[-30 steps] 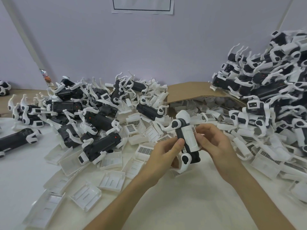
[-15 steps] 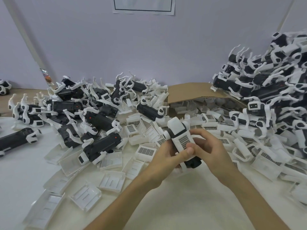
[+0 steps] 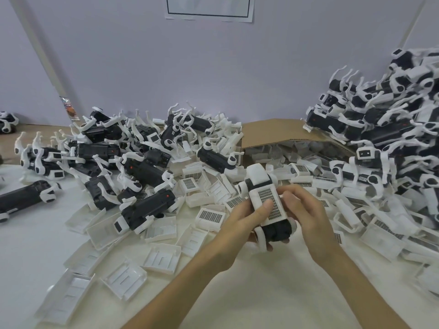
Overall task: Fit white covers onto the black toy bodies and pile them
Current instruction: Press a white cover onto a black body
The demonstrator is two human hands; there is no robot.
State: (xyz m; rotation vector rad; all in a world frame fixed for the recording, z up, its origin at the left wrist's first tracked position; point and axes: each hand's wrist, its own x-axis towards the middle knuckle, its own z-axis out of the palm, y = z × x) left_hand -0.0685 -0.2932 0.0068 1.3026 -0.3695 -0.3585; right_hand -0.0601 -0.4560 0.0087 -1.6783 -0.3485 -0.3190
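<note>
A black toy body [image 3: 276, 230] with a white grilled cover [image 3: 266, 198] on its top is held above the table centre. My left hand [image 3: 244, 219] grips it from the left, thumb pressing on the cover's grille. My right hand [image 3: 306, 210] grips its right side with curled fingers. Uncovered black toy bodies [image 3: 142, 207] lie heaped at the left. Loose white covers [image 3: 161, 258] are scattered in front of them. Covered toys [image 3: 380, 129] are piled high at the right.
An open cardboard box [image 3: 268, 131] full of white covers lies on its side behind my hands. The white table surface [image 3: 261, 293] shows bare in front. A wall with a paper sheet [image 3: 209, 8] closes the back.
The toy has been turned so its covered top faces up, and my left thumb now presses on the cover's grille. Both hands have stayed in about the same place.
</note>
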